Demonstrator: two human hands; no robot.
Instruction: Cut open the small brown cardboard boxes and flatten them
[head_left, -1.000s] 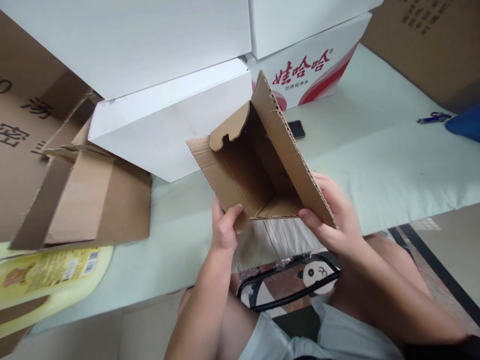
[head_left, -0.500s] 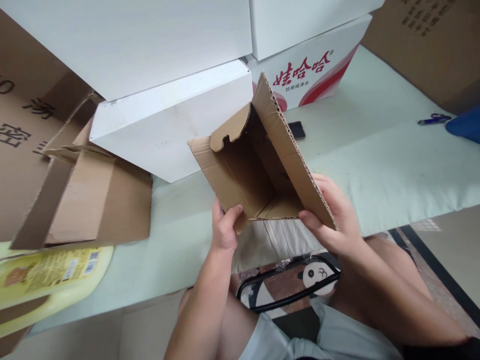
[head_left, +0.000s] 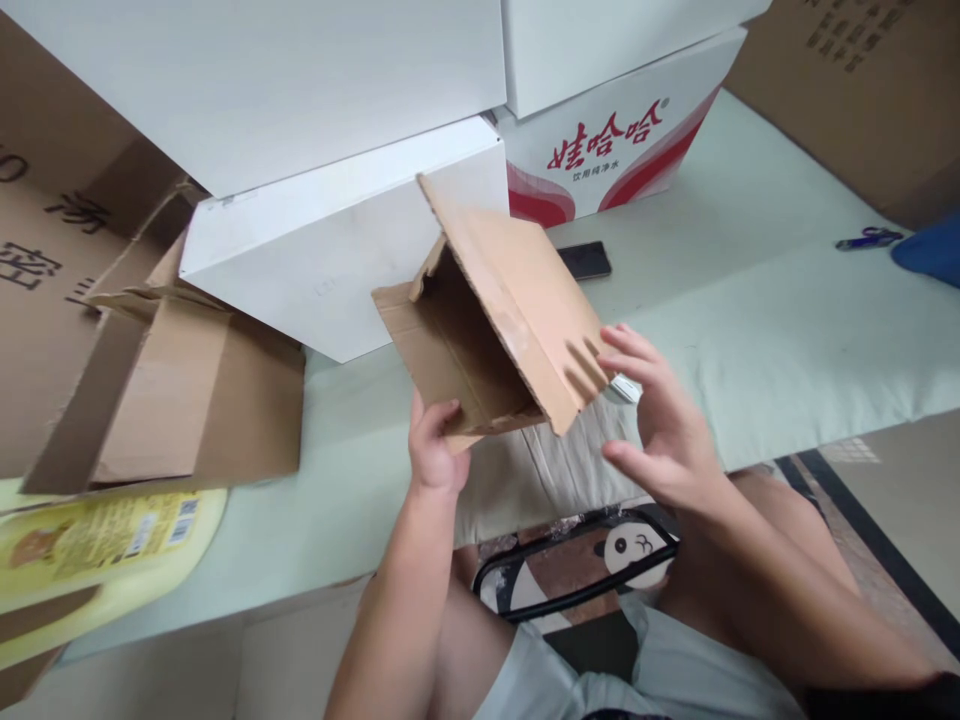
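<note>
A small brown cardboard box (head_left: 536,285) is tilted above the table, its open end with raised flaps turned toward me and to the left. My left hand (head_left: 439,445) grips the box's lower left flap, thumb on the inner face and fingers hidden behind it. My right hand (head_left: 660,410) is open at the box's right side, fingers spread, fingertips at or very near the outer wall, where their shadows fall. Whether they touch it I cannot tell. A small whitish object (head_left: 624,389) shows between the box and my right palm; its kind is unclear.
White cartons (head_left: 337,240) are stacked behind the box, one with red lettering (head_left: 607,145). A phone (head_left: 586,261) lies on the pale green tablecloth (head_left: 780,330). An opened cardboard box (head_left: 247,400) and a yellow container (head_left: 172,545) are at left; a blue-purple item (head_left: 870,239) lies far right.
My right hand has let go of the box's right flap and opened. The box has turned so its right outer wall faces up, and its opening points further left. My left hand has shifted slightly left.
</note>
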